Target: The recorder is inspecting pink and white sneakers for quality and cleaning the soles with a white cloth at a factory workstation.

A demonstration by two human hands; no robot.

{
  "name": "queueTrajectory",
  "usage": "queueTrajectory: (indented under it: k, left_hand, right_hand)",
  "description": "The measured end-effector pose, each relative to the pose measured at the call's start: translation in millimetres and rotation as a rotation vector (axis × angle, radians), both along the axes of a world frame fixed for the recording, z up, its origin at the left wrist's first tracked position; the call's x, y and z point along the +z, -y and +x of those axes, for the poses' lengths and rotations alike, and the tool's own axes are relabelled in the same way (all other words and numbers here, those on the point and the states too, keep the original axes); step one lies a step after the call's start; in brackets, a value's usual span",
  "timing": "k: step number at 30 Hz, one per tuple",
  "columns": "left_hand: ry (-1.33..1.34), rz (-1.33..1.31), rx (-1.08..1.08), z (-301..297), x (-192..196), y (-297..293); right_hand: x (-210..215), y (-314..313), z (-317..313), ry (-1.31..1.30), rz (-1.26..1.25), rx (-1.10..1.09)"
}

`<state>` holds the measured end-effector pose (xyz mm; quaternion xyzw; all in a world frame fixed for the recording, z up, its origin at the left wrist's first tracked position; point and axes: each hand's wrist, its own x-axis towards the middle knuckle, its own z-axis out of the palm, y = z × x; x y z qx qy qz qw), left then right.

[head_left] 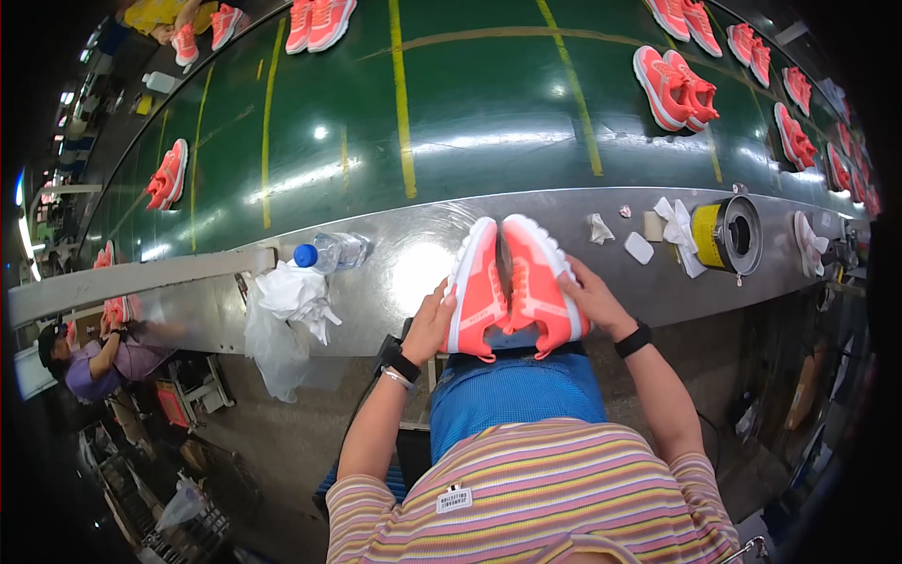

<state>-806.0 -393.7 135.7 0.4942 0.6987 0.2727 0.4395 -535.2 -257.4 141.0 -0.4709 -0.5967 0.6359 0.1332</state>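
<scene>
Pretty bright overhead lighting, white glare streaks on the green conveyor belt (470, 103). Fisheye bends the belt hard; corners beyond it go black, left edge blurry.

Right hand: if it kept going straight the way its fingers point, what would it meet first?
The right hand already rests against the right coral shoe, fingers pointing up and leftward. Going on, it would press into that shoe, then the left shoe. Depth is hard to judge.

Steel ledge (413, 282), bottle (331, 252), rags (299, 293), shoes (512, 282)
</scene>
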Motion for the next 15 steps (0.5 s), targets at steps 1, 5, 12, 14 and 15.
queueTrajectory:
  k: [1,5,12,14,15]
  left_hand:
    - [0.269,-0.079,0.131,-2,3,-6]
    - [0.799,-0.202,0.489,-4,15,-17]
    - [1.163,-0.07,0.695,7,47,-43]
    - [1.389,-0.03,0.744,6,41,-45]
    - [1.458,-0.055,0.758,4,32,-46]
  right_hand:
    - [8,-4,-3,-0.068,-0.192,-0.057]
    - [26,-11,-14,-0.37,-0.56,-0.381]
    - [45,-13,-47,-0.619,-0.704,-0.551]
    - [52,-13,-59,-0.603,-0.702,-0.608]
    - [48,-13,-62,-0.672,-0.802,-0.606]
